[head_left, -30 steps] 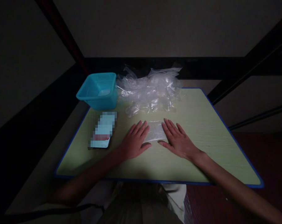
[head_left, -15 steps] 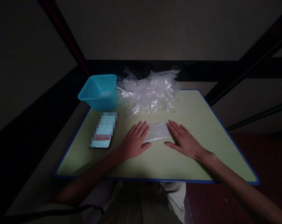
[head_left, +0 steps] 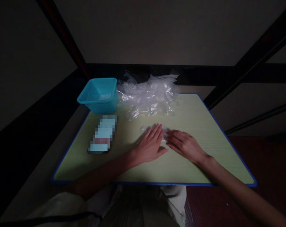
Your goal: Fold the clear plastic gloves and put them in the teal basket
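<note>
A small clear plastic bag (head_left: pixel 165 136) lies on the table in front of me, mostly covered by my hands. Across its middle rests my left hand (head_left: pixel 150 146), palm down, fingers stretched out and thumb apart. My right hand (head_left: pixel 184 145) is at the bag's right edge, its fingers bent and drawn together on the plastic; the fingertips are partly hidden. Beyond both hands sits a loose heap of crumpled clear plastic bags (head_left: pixel 149 94).
A blue plastic basin (head_left: pixel 102 105) stands at the table's back left corner. In front of it lies a phone (head_left: pixel 104 132) with a lit, blurred screen. The pale table (head_left: pixel 218 167) has a blue edge. A wall (head_left: pixel 157 34) rises behind it.
My left hand has slid right over the bag, covering more of it. My right hand's fingers have bent from flat to curled at its right edge. The view has shifted slightly.
</note>
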Tool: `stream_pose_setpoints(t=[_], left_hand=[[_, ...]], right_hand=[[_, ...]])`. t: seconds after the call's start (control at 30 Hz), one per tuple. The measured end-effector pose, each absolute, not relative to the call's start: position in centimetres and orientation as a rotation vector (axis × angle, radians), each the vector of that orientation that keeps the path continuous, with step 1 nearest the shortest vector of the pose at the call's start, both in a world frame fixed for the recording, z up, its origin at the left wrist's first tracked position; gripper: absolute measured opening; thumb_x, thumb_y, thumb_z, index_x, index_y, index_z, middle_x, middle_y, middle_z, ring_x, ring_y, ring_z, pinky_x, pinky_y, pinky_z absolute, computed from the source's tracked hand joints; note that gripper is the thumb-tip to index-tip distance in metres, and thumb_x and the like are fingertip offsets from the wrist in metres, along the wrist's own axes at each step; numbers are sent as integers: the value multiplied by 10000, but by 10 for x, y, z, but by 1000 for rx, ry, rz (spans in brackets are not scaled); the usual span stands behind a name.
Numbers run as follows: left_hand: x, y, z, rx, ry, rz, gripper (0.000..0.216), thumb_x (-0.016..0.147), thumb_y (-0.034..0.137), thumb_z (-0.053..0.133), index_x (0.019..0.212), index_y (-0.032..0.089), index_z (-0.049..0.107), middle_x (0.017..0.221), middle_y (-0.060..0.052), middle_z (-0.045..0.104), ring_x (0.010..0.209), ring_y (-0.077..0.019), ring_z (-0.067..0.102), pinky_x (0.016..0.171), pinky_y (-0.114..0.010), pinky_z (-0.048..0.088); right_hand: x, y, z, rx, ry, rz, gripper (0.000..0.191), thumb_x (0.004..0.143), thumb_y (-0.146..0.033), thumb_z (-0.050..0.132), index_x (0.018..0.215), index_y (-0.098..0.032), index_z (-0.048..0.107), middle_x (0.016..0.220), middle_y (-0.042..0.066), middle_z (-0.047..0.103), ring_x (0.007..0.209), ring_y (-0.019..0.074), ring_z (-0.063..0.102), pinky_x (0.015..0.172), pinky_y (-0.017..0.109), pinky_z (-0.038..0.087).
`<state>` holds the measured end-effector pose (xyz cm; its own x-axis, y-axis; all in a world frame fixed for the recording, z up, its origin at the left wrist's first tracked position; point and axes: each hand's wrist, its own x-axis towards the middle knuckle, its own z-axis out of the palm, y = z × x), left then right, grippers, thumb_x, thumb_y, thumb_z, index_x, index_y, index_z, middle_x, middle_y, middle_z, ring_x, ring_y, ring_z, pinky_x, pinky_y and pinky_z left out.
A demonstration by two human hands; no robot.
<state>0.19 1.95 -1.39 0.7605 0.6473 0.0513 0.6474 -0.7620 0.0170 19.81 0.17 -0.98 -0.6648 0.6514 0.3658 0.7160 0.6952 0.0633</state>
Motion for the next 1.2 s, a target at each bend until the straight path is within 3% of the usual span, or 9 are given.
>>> stream_pose_setpoints(t=[0.3, 0.77, 1.2], left_hand=[[3, 19, -25, -2932, -1121, -82, 772, 902, 595, 251, 1387, -4, 302, 1493, -207, 208, 1398, -307, 123, 1119, -452, 154], [3, 18, -24, -2917, -1124, -113, 753, 894, 595, 292, 1367, 12, 334, 1488, -208, 227, 1396, -298, 148, 1117, -436, 152], [4, 20, -28, -2943, -1105, -99, 767, 897, 586, 284, 1391, -1, 286, 1492, -213, 199, 1393, -320, 138, 1112, -466, 166]], right_hand=[[195, 3, -2, -890, -2721, -525, 278, 912, -81, 395, 874, -134, 665, 889, 89, 706, 757, 174, 618, 641, 299, 495], [191, 12, -2, -870, -2745, -595, 229, 896, -70, 425, 928, -129, 644, 834, 69, 697, 747, 182, 600, 622, 294, 440], [201, 16, -12, -827, -2615, -654, 273, 907, -97, 440, 743, -153, 651, 795, 61, 686, 702, 164, 572, 636, 287, 416]])
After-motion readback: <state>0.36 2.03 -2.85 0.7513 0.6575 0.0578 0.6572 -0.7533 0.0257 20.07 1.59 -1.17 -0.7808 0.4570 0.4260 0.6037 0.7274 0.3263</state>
